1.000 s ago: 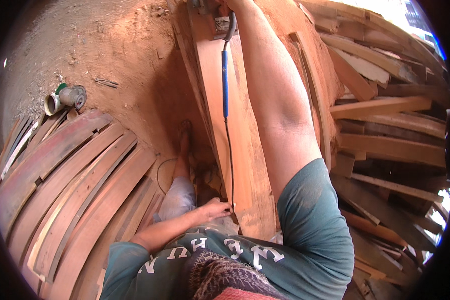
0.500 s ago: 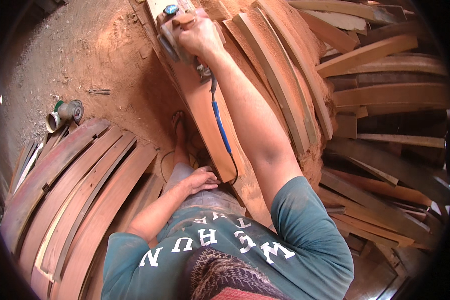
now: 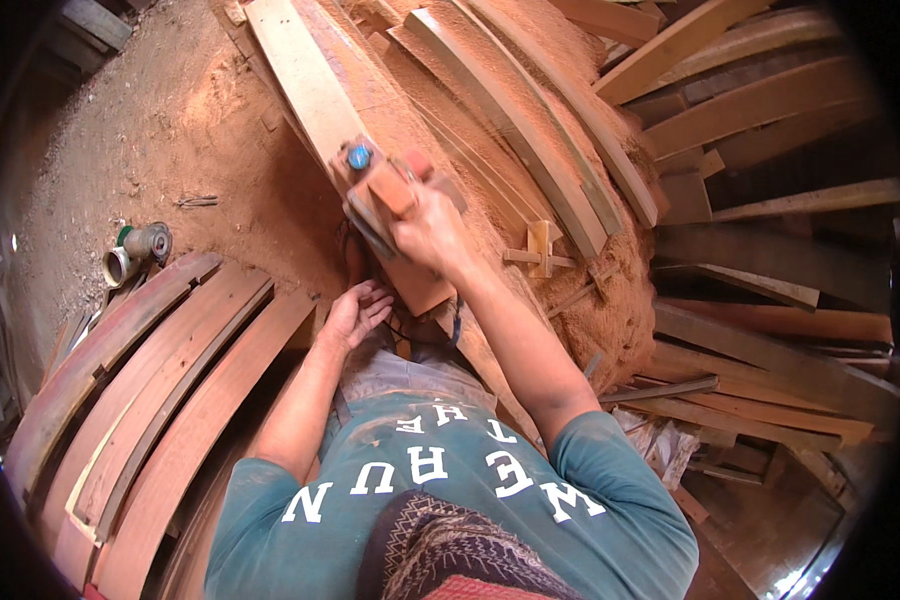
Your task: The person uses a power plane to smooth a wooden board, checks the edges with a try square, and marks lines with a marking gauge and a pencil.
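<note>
My right hand (image 3: 434, 238) grips the handle of an electric hand planer (image 3: 391, 190) with an orange-brown part and a blue knob. The planer sits on a long, pale wooden plank (image 3: 302, 75), near the end closest to me, and looks slightly blurred. A stretch of blue-wrapped cord (image 3: 457, 328) shows below my right wrist. Beside that near end, on the left, my left hand (image 3: 358, 313) is held palm up with its fingers apart and nothing in it. The planer's sole is hidden against the wood.
Reddish sawdust (image 3: 610, 290) is heaped to the right around long, dusty boards (image 3: 515, 130). More curved-looking planks (image 3: 185, 400) lie at the lower left. Stacked timber (image 3: 760, 240) fills the right side. A grey-and-green round tool (image 3: 148, 243) stands beyond the left planks.
The planer has come back along the plank toward me in my right hand, and my right elbow is more bent. My left hand has lifted from my lap and moved forward, fingers spread.
</note>
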Tool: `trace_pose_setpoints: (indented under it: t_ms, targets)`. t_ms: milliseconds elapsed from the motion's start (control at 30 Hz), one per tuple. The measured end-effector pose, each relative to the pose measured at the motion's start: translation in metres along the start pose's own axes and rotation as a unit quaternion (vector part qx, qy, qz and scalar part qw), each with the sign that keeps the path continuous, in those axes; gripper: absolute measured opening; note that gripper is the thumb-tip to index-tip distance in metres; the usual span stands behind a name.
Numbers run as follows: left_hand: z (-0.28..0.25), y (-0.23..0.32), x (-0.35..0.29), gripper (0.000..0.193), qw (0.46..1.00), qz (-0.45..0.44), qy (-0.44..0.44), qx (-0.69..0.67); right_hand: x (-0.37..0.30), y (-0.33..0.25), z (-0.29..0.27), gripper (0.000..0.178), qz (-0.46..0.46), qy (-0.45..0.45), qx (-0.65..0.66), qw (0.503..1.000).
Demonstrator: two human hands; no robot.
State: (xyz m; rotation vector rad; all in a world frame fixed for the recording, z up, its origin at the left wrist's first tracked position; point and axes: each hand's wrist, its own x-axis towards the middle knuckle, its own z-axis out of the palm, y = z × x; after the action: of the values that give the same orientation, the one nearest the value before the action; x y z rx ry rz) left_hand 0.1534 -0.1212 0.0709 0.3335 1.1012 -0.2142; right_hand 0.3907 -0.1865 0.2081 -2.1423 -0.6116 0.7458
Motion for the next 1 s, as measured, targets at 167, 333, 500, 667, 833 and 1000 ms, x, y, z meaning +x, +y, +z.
trace_pose_setpoints:
  t_ms: [167, 333, 500, 667, 833, 1000]
  targets:
    - [0.014, -0.007, 0.002, 0.089, 0.999, 0.016, -0.032, 0.016, -0.125, 0.044, -0.031, 0.028, 0.069, -0.040, -0.003, 0.997]
    - [0.050, -0.029, -0.004, 0.075, 0.989, 0.063, 0.010, 0.137, -0.241, 0.096, -0.053, 0.023, 0.090, -0.031, 0.006, 0.995]
    - [0.072, -0.042, -0.016, 0.045, 0.949, 0.133, 0.084, 0.273, -0.293, 0.107, -0.089, 0.024, 0.098, 0.073, 0.055, 0.991]
    - [0.107, -0.004, -0.117, 0.047, 0.961, 0.201, -0.015, 0.191, -0.314, 0.119, -0.127, 0.027, 0.118, 0.126, 0.111, 0.979]
    - [0.156, 0.085, -0.241, 0.046, 0.934, 0.328, -0.059, 0.128, -0.296, 0.132, -0.137, 0.024, 0.087, 0.193, 0.157, 0.965]
    - [0.192, 0.133, -0.283, 0.036, 0.902, 0.382, -0.201, 0.003, -0.281, 0.124, -0.148, 0.026, 0.068, 0.188, 0.214, 0.956]
